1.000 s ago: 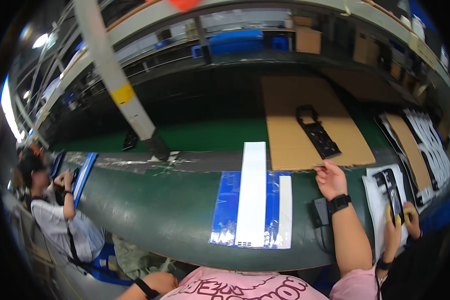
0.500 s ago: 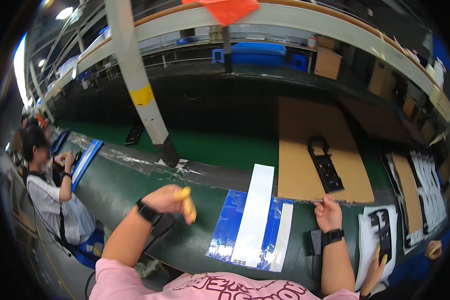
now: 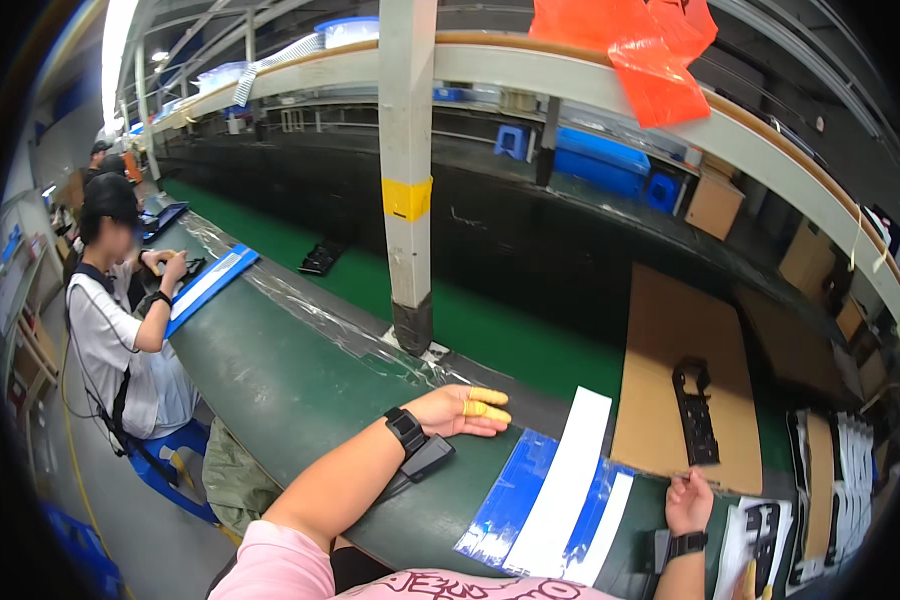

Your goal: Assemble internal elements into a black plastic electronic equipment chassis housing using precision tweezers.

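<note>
My left hand (image 3: pixel 462 410) reaches over the green work surface with fingers stretched out and nothing in them; yellow covers sit on some fingers. Beside it lies a blue board (image 3: pixel 515 490) with a long white strip (image 3: pixel 562 485) across it and a narrower pale strip (image 3: pixel 605 525) to the right. My right hand (image 3: pixel 689 505) has its fingers curled, fingertips pinched at the near edge of a brown cardboard sheet (image 3: pixel 645 400). A black plastic frame (image 3: pixel 698 420) with a loop at its far end rests on that sheet. Both wrists carry dark strapped devices.
A grey post (image 3: pixel 406 130) with a yellow band stands beyond my left hand. At left a seated person (image 3: pixel 120 320) works over a blue-and-white board (image 3: pixel 210 290). Another person's hand (image 3: pixel 748 582) is by a black part on white sheeting, near stacked parts (image 3: pixel 850 490) at right.
The view has swung left, shifting the scene rightward. My left hand has moved toward the blue board, its fingers straightening. The right hand stays at the cardboard's near edge.
</note>
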The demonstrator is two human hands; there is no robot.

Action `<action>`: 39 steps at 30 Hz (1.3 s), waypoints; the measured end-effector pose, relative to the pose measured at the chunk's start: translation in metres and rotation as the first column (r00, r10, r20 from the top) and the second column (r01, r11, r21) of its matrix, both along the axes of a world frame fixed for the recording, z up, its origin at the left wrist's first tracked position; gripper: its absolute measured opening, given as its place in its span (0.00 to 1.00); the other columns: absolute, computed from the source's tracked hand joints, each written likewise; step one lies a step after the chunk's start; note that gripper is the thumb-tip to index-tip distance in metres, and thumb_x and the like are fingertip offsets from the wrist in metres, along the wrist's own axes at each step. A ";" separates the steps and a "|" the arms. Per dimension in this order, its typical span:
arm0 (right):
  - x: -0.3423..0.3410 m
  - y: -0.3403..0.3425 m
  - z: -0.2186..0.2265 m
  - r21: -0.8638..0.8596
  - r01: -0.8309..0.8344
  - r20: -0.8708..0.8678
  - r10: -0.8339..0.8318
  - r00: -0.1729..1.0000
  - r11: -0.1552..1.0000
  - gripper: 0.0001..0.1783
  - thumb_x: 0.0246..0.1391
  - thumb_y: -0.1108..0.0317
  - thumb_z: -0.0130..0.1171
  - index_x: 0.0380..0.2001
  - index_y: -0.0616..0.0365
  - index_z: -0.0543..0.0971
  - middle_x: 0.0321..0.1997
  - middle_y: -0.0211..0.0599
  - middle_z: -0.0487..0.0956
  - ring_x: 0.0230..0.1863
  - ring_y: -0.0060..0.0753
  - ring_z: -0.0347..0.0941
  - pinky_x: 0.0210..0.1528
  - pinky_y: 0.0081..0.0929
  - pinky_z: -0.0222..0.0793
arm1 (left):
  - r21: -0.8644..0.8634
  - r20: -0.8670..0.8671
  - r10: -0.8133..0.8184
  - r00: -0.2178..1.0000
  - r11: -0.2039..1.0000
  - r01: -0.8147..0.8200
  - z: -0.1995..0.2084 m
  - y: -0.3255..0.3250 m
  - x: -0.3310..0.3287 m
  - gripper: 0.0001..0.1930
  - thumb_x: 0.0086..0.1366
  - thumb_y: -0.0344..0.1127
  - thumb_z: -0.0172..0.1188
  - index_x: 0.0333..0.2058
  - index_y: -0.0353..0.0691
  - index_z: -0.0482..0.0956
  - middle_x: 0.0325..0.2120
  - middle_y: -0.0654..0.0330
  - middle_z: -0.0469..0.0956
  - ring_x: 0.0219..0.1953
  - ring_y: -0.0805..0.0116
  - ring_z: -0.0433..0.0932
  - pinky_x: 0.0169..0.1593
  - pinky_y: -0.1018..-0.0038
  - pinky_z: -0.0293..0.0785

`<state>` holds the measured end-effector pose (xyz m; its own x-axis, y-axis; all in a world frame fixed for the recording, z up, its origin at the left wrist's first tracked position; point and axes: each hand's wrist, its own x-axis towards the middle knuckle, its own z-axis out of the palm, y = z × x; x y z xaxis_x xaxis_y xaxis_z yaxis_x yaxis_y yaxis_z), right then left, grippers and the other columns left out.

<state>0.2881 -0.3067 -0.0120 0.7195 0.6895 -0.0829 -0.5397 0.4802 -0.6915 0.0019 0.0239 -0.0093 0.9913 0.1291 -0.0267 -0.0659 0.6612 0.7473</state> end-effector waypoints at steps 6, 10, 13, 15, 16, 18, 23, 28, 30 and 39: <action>0.011 0.012 -0.002 -0.027 -0.136 0.101 0.138 0.985 0.990 0.04 0.46 0.72 0.50 0.28 0.52 0.68 0.28 0.30 0.70 0.24 0.22 0.61 0.21 0.14 0.57 | -0.190 -0.021 -0.158 0.987 0.970 0.151 0.014 -0.005 -0.002 0.26 0.50 0.17 0.42 0.52 0.29 0.53 0.49 0.41 0.59 0.53 0.51 0.58 0.56 0.64 0.55; 0.025 0.009 -0.009 0.002 -0.146 0.060 0.146 0.987 0.989 0.03 0.47 0.72 0.48 0.29 0.54 0.68 0.26 0.31 0.69 0.24 0.23 0.60 0.22 0.15 0.56 | -0.298 0.078 -0.156 0.985 0.939 0.172 0.017 0.002 0.001 0.33 0.42 0.19 0.45 0.52 0.28 0.53 0.52 0.41 0.54 0.57 0.51 0.52 0.57 0.63 0.51; 0.024 0.005 -0.009 0.022 -0.152 0.072 0.150 0.986 0.988 0.05 0.47 0.72 0.49 0.30 0.57 0.69 0.25 0.32 0.70 0.24 0.23 0.60 0.22 0.14 0.56 | -0.360 0.122 -0.115 0.986 0.920 0.152 0.020 -0.001 0.000 0.33 0.42 0.19 0.44 0.52 0.27 0.52 0.53 0.41 0.51 0.57 0.51 0.50 0.57 0.64 0.51; 0.025 0.005 -0.009 0.038 -0.181 0.082 0.177 0.981 0.983 0.06 0.47 0.72 0.49 0.31 0.58 0.70 0.26 0.33 0.70 0.25 0.23 0.60 0.23 0.14 0.56 | -0.382 0.137 -0.128 0.982 0.908 0.171 0.020 0.000 -0.001 0.33 0.41 0.19 0.44 0.52 0.26 0.51 0.53 0.41 0.51 0.57 0.51 0.50 0.57 0.64 0.51; 0.026 0.003 -0.010 0.037 -0.185 0.092 0.181 0.979 0.982 0.07 0.47 0.72 0.49 0.31 0.59 0.70 0.27 0.34 0.71 0.25 0.23 0.60 0.23 0.14 0.56 | -0.392 0.154 -0.124 0.980 0.903 0.176 0.020 -0.001 -0.002 0.33 0.41 0.19 0.44 0.52 0.26 0.51 0.53 0.40 0.51 0.57 0.50 0.49 0.57 0.64 0.51; 0.026 0.002 -0.011 0.049 -0.188 0.095 0.183 0.979 0.981 0.08 0.47 0.72 0.48 0.32 0.59 0.70 0.27 0.34 0.71 0.25 0.23 0.60 0.23 0.15 0.56 | -0.395 0.167 -0.103 0.981 0.904 0.163 0.021 -0.002 -0.003 0.34 0.40 0.19 0.44 0.52 0.25 0.50 0.53 0.39 0.50 0.58 0.50 0.49 0.57 0.63 0.50; 0.018 0.006 -0.011 0.033 -0.147 0.076 0.144 0.987 0.989 0.07 0.47 0.72 0.48 0.32 0.60 0.70 0.27 0.35 0.71 0.25 0.23 0.61 0.23 0.15 0.56 | -0.381 0.144 -0.084 0.986 0.915 0.134 0.025 -0.004 -0.010 0.34 0.40 0.20 0.43 0.52 0.24 0.49 0.53 0.39 0.50 0.58 0.51 0.49 0.58 0.65 0.48; 0.018 0.002 -0.010 0.053 -0.178 0.049 0.175 0.983 0.983 0.07 0.48 0.72 0.48 0.32 0.60 0.70 0.27 0.36 0.72 0.25 0.23 0.61 0.23 0.15 0.57 | -0.366 0.161 -0.101 0.982 0.918 0.155 0.023 -0.004 -0.009 0.34 0.41 0.20 0.44 0.52 0.24 0.49 0.53 0.39 0.49 0.58 0.50 0.48 0.58 0.65 0.48; 0.017 0.003 -0.009 0.055 -0.186 0.043 0.183 0.982 0.981 0.07 0.48 0.72 0.48 0.32 0.60 0.70 0.28 0.36 0.72 0.25 0.23 0.61 0.23 0.15 0.57 | -0.366 0.165 -0.112 0.980 0.915 0.167 0.023 -0.005 -0.009 0.34 0.41 0.20 0.44 0.52 0.24 0.49 0.54 0.39 0.49 0.58 0.50 0.48 0.58 0.65 0.47; 0.012 0.009 -0.005 0.030 -0.143 0.064 0.141 0.988 0.989 0.06 0.48 0.72 0.48 0.31 0.61 0.72 0.27 0.38 0.72 0.24 0.23 0.63 0.23 0.16 0.57 | -0.392 0.178 -0.123 0.976 0.901 0.185 0.020 -0.004 -0.007 0.37 0.40 0.30 0.48 0.53 0.24 0.48 0.54 0.39 0.47 0.58 0.49 0.46 0.59 0.65 0.46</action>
<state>0.2998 -0.2972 -0.0166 0.6169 0.7869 -0.0156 -0.5609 0.4257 -0.7101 -0.0051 0.0196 0.0103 0.9947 -0.0165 0.1018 -0.0262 0.9143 0.4041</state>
